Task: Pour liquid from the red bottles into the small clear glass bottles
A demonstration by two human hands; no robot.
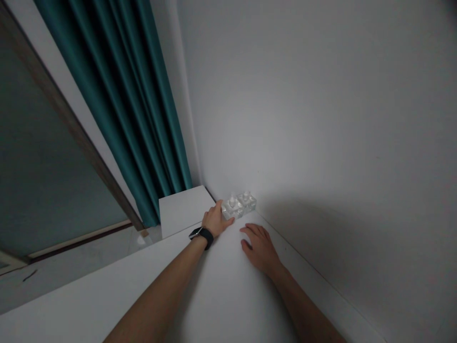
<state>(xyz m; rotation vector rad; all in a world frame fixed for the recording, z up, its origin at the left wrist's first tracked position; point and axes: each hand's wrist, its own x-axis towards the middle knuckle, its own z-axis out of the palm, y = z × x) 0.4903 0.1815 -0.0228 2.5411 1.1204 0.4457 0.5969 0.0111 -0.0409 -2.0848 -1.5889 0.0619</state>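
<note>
- With the fingers of the left hand (213,220), bending around the left end of the clear square pieces (238,205), thumb on the near side; holding them rather narrowly, but impossible to tell how firmly.
- With the right hand (261,248), reaching low, just nearer to the body and apart from the pieces; with fingers loosely bent and moderately wide; impossible to tell whether touching the white tabletop (221,290).
- About these pieces: standing side by side at the far end of the tabletop, close by the pale wall (303,119), each with a small rounded knob on top.
- Wearing a dark watch (206,235) on the left wrist.
- Seeing, beyond the left hand, a white box-like unit (185,209), seemingly lower than the tabletop.
- Seeing behind this a green-blue curtain (107,71), hanging in deep folds.
- Farther to the left, noticing a greyish panel (46,152) in a brownish frame, and a pale floor (103,255) below.
</note>
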